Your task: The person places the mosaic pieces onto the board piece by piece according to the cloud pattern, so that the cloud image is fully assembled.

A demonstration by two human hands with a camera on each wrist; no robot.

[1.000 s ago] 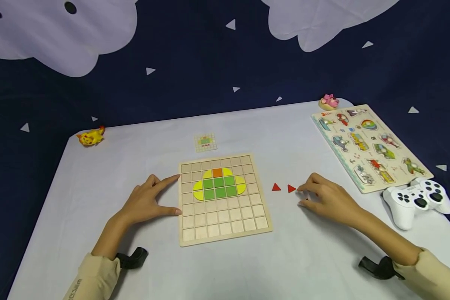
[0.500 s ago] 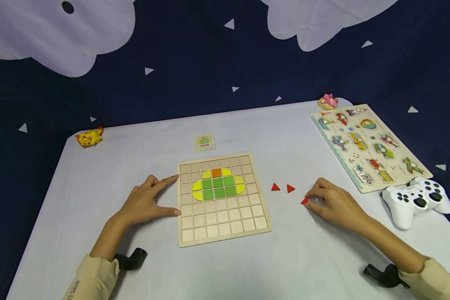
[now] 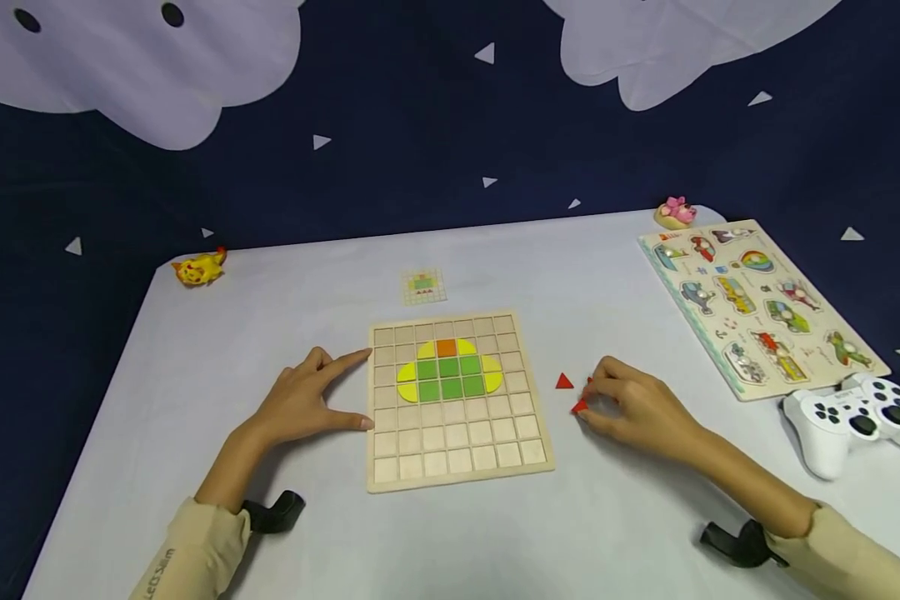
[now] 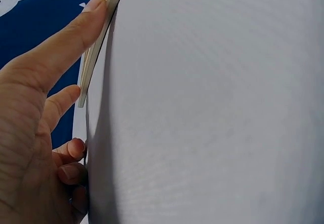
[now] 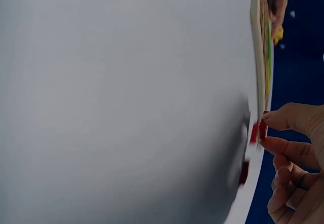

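Observation:
My right hand [image 3: 637,408] pinches a red triangle tile [image 3: 580,407] between thumb and index finger, just right of the grid board. In the right wrist view the tile [image 5: 263,126] stands edge-on between the fingertips. A loose red triangle [image 3: 564,381] lies on the cloth beside the board; a second one is mostly behind my fingers. My left hand [image 3: 303,404] touches the left edge of the wooden grid board [image 3: 461,481] with spread thumb and index finger. Green square tiles [image 3: 450,377], yellow rounded tiles [image 3: 407,383] and an orange square [image 3: 446,348] fill some cells.
Behind the board lies a small pattern card [image 3: 423,287]. A knob puzzle board [image 3: 757,308] and a white game controller [image 3: 855,421] occupy the right side. A yellow figurine [image 3: 200,268] sits at the far left corner, a pink one [image 3: 676,213] at the back right.
My right hand drew back with a red triangle between its fingertips, then moved left toward the board. My left hand stays at the board's edge. The head view shifted slightly.

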